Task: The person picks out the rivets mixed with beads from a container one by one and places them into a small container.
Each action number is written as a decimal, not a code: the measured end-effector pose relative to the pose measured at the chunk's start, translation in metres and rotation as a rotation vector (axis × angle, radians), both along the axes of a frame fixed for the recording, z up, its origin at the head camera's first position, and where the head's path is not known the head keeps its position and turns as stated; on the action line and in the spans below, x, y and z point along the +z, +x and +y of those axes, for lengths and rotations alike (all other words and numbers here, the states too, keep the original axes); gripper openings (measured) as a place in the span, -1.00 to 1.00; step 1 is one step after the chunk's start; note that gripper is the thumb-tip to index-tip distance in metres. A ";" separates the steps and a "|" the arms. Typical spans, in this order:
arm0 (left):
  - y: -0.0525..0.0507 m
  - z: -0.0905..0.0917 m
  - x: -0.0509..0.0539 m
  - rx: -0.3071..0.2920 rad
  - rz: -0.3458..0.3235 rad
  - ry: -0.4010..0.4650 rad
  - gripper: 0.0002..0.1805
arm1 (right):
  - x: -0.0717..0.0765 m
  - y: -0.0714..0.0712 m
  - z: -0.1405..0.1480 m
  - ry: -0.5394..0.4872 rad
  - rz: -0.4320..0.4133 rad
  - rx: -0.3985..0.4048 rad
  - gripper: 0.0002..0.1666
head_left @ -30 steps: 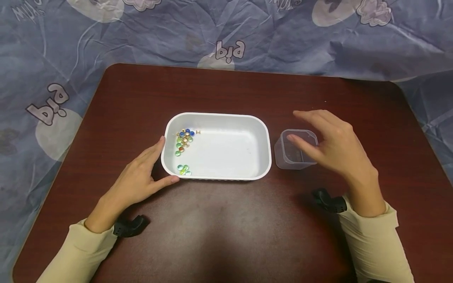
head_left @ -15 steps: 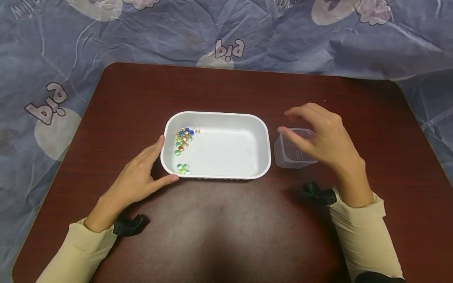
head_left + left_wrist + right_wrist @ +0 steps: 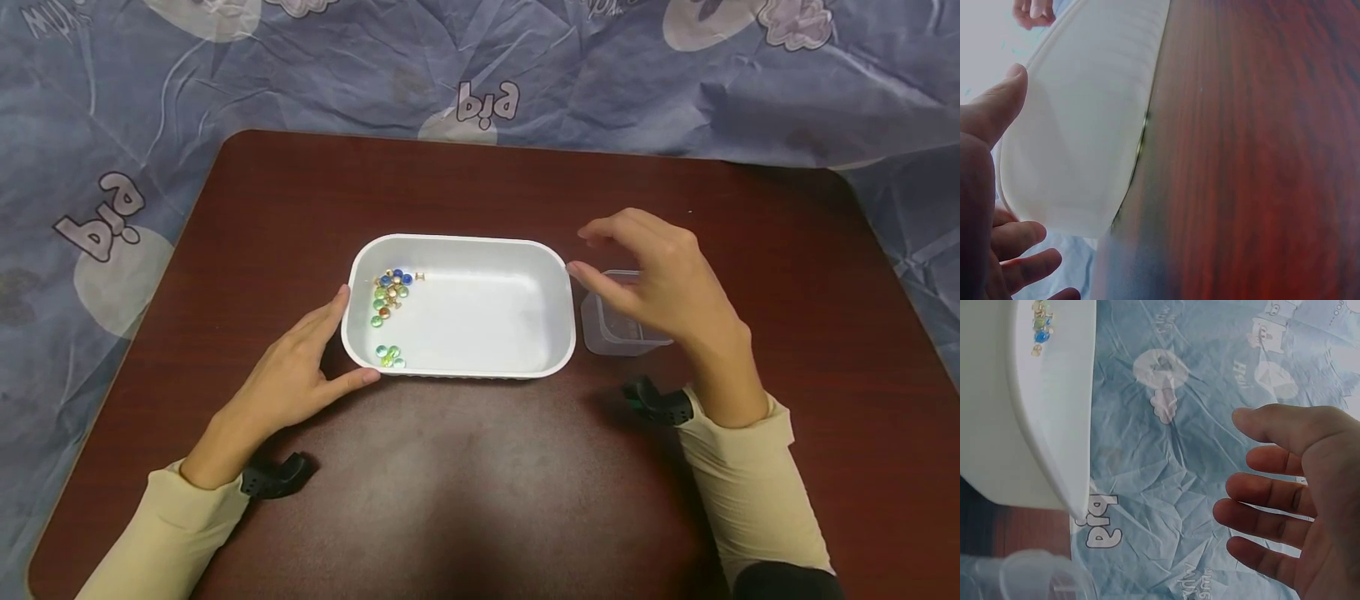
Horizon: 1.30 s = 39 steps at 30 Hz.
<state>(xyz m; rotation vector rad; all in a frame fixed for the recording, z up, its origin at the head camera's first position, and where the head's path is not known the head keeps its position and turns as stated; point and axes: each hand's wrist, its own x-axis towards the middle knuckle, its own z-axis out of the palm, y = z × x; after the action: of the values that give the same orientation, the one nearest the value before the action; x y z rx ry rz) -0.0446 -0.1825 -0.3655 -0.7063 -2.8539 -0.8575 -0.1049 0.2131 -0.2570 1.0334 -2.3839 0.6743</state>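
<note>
A white rectangular tray (image 3: 480,372) with rounded corners sits mid-table. Inside its left end lie several glass beads (image 3: 378,305) in green, blue and amber, with small gold pieces (image 3: 420,276) among them. My left hand (image 3: 288,379) rests against the tray's left end, thumb at the near corner and fingers along the side. In the left wrist view its thumb and fingers look loosely spread beside the tray wall (image 3: 1079,125). My right hand (image 3: 667,279) hovers above a clear plastic box (image 3: 626,342), partly hiding it. The right wrist view shows that hand's fingers apart, holding nothing.
The clear box stands just right of the tray, a narrow gap between them. Both are on a dark red-brown table (image 3: 465,467). A blue printed cloth (image 3: 600,83) hangs behind the table's far edge. Black camera mounts (image 3: 277,477) sit on both wrists.
My right hand has moved left, over the clear box toward the tray's right end, its fingers still apart. The left hand, tray, beads and box have stayed in place.
</note>
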 end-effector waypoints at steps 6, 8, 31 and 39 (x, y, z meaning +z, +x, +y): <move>0.000 0.000 0.000 0.004 -0.013 -0.001 0.16 | -0.001 -0.002 -0.008 0.008 -0.016 0.022 -0.72; 0.000 0.000 0.000 0.009 -0.021 0.001 0.16 | -0.002 -0.003 -0.010 0.016 -0.029 0.022 -0.72; 0.000 -0.001 -0.002 0.000 0.010 -0.005 0.16 | -0.007 -0.009 -0.035 0.053 -0.106 0.043 -0.69; 0.000 -0.001 -0.003 0.015 -0.007 0.006 0.17 | -0.009 -0.014 -0.039 0.061 -0.095 0.059 -0.69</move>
<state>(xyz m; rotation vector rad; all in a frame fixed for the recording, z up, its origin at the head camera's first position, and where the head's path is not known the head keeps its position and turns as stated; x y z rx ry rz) -0.0442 -0.1835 -0.3683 -0.6821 -2.8577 -0.8681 -0.1191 0.1741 -0.2664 1.1238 -2.4782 0.6900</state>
